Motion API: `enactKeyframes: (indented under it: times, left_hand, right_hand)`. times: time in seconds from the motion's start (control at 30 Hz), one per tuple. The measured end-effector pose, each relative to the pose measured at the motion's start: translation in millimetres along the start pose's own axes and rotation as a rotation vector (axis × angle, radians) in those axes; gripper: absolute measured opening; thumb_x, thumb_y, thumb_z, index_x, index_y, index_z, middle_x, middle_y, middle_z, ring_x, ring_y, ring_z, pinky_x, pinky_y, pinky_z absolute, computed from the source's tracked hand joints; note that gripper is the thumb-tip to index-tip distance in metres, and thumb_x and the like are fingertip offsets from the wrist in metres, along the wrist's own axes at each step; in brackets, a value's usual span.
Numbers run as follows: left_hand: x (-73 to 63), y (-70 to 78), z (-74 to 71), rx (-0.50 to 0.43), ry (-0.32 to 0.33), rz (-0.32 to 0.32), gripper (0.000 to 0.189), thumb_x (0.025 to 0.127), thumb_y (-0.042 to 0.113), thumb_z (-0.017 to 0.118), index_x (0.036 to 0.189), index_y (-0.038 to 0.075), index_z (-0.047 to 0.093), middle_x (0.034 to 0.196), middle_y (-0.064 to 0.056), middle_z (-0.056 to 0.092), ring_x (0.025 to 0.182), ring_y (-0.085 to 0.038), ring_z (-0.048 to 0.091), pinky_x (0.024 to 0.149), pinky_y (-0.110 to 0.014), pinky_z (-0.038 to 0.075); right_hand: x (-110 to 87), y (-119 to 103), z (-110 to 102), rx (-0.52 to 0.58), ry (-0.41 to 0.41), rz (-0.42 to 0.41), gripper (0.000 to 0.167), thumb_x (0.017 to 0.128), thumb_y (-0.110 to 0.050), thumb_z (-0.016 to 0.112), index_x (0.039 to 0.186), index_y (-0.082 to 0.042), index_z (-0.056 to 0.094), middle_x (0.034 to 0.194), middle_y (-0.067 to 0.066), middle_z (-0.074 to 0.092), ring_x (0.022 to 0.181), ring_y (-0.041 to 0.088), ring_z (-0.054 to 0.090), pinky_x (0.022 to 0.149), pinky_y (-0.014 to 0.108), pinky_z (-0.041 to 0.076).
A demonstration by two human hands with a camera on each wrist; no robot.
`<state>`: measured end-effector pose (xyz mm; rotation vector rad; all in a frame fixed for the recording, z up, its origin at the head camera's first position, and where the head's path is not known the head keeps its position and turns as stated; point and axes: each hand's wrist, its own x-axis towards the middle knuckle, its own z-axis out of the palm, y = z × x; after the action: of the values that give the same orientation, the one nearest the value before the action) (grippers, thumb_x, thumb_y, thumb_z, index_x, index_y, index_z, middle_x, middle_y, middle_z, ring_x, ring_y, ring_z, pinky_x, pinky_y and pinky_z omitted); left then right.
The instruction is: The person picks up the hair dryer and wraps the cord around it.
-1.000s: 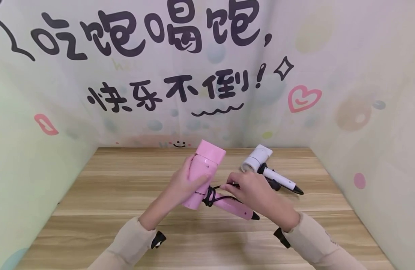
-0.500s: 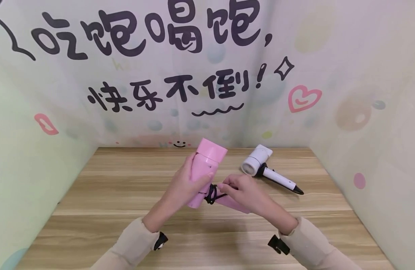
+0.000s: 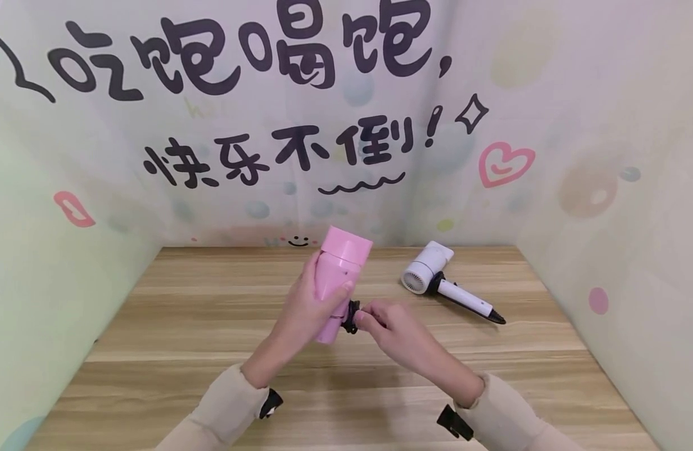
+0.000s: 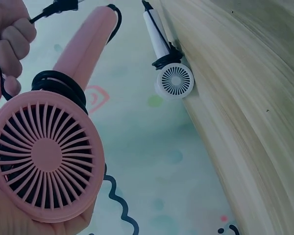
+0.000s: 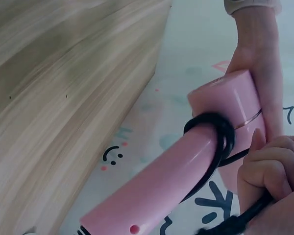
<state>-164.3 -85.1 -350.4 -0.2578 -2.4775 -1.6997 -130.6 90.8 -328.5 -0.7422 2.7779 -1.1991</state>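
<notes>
My left hand [image 3: 306, 304] grips the barrel of a pink hair dryer [image 3: 336, 275], its square nozzle pointing up and away from me. Black cord [image 4: 61, 84] is wound round the top of the handle in several turns, close against the barrel. In the right wrist view, the curled fingers of my right hand [image 5: 272, 169] hold a length of this cord, with its thicker black plug end [image 5: 230, 225] sticking out of the fist. The handle [image 5: 152, 183] is hidden behind my right hand in the head view. The dryer's round rear grille [image 4: 46, 155] faces the left wrist camera.
A white hair dryer [image 3: 425, 269] lies at the back right of the wooden table [image 3: 211, 376], black cord wound at its handle [image 3: 465, 297]. A printed cloth wall [image 3: 239, 207] rises behind the table's far edge, with more wall on both sides.
My right hand has moved left and in to the wound cord, drawing the loose end along. The pink dryer has shifted slightly; its handle now sits behind my right hand.
</notes>
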Motion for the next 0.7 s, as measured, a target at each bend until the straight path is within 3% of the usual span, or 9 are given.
enactKeyframes:
  times: [0.13,0.37,0.57,0.7]
  left_hand:
    - [3.4,-3.7,-2.0,-0.025,0.032,0.003,0.075,0.084,0.039,0.066,0.144,0.02,0.023,0.107,-0.011,0.056,0.087,-0.024,0.059,0.069,-0.035,0.053]
    - [4.0,-6.2,-5.4,-0.065,0.076,0.007,0.076,0.086,0.039,0.063,0.145,0.02,0.02,0.117,-0.012,0.054,0.095,-0.028,0.059,0.077,-0.041,0.052]
    - [3.2,-6.4,-7.3,-0.124,0.108,-0.008,0.074,0.087,0.037,0.063,0.145,0.021,0.019,0.118,-0.013,0.054,0.098,-0.029,0.058,0.079,-0.043,0.051]
    - [2.3,-5.7,-7.4,-0.169,0.129,0.006,0.072,0.088,0.033,0.063,0.144,0.02,0.021,0.118,-0.015,0.054,0.099,-0.029,0.057,0.082,-0.044,0.05]
  right_hand:
    - [-4.6,-2.6,4.7,0.014,0.0,0.015,0.024,0.096,-0.013,0.046,0.081,-0.009,0.064,0.063,-0.005,0.042,0.056,0.004,0.037,0.051,0.02,0.036]
    - [-8.9,-2.2,13.7,0.17,-0.085,0.051,0.028,0.098,-0.013,0.038,0.088,-0.003,0.062,0.057,-0.005,0.038,0.049,0.002,0.033,0.045,0.021,0.032]
    - [-9.6,4.3,20.4,0.163,-0.156,0.027,0.025,0.099,-0.013,0.039,0.089,-0.005,0.06,0.056,-0.006,0.044,0.046,0.001,0.038,0.043,0.019,0.036]
    - [-7.1,14.2,23.9,0.146,-0.179,-0.027,0.023,0.099,-0.013,0.042,0.088,-0.004,0.059,0.057,-0.001,0.054,0.048,0.002,0.048,0.045,0.019,0.045]
